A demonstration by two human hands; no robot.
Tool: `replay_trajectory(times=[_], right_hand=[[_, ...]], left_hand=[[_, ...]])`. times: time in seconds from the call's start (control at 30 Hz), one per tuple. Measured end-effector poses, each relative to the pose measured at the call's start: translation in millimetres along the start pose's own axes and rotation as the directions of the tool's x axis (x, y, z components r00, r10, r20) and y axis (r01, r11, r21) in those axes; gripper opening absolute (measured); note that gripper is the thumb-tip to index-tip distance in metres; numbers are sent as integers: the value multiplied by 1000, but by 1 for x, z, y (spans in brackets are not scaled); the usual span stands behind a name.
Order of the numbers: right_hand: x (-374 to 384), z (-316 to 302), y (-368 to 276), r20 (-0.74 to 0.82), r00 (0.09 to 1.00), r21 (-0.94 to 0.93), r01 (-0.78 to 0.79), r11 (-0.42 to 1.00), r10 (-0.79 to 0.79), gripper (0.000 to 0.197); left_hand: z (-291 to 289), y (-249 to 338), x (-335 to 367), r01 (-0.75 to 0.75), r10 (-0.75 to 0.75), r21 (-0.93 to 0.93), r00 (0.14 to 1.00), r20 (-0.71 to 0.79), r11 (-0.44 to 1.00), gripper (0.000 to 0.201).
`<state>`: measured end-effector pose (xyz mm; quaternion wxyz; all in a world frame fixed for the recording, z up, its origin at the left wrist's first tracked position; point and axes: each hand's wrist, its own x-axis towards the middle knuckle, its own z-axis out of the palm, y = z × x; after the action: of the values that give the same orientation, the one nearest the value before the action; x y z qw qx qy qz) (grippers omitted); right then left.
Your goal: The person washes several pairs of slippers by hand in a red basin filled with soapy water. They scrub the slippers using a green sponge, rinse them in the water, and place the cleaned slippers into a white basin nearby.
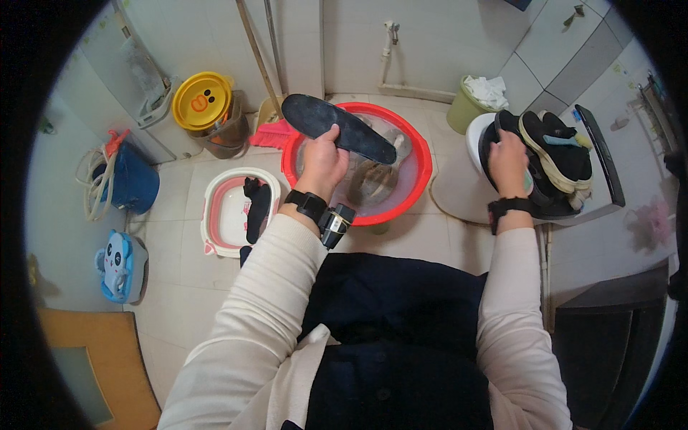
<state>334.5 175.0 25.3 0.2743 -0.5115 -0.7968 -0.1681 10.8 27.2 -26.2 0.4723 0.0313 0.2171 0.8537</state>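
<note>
My left hand (324,163) grips a long black insole (344,130) by its near edge and holds it above a red basin (424,188). Cloudy water fills the basin, with a brownish-grey shoe (374,180) in it. Over at the right, my right hand (507,161) is closed at a dark piece (486,147) beside the shoes on the toilet; whether this is an insole or part of a shoe I cannot tell. Black shoes with pale soles (548,154) lie piled there, a blue-handled brush (561,140) on top.
A pink-and-white tub (208,208) with black insoles (256,215) stands left of the basin. Behind are a pink broom head (272,134), a yellow-lidded container (203,100) and a green bin (466,107). A blue bucket (134,175) stands at the far left, a toilet (459,190) at the right.
</note>
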Motion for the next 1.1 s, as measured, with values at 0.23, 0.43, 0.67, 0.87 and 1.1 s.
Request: replay_trajectory(times=[0.23, 0.43, 0.67, 0.87, 1.1], right_hand=[[-29, 42, -118, 631, 699, 442, 31, 897, -335, 23], [-53, 77, -145, 827, 325, 418, 188, 889, -458, 21], [-66, 91, -162, 579, 454, 755, 15, 656, -677, 25], [-65, 137, -149, 773, 612, 206, 4, 979, -165, 25], [-58, 139, -164, 733, 592, 505, -144, 851, -334, 19]], left_hand=[[10, 17, -6, -209, 209, 109, 978, 8, 972, 18], [-3, 37, 1, -221, 255, 221, 956, -142, 950, 18], [-6, 34, 0, -255, 324, 325, 930, -177, 911, 23], [-13, 22, 4, -196, 261, 329, 951, -168, 924, 28], [-19, 11, 3, -162, 200, 339, 976, -81, 927, 23]])
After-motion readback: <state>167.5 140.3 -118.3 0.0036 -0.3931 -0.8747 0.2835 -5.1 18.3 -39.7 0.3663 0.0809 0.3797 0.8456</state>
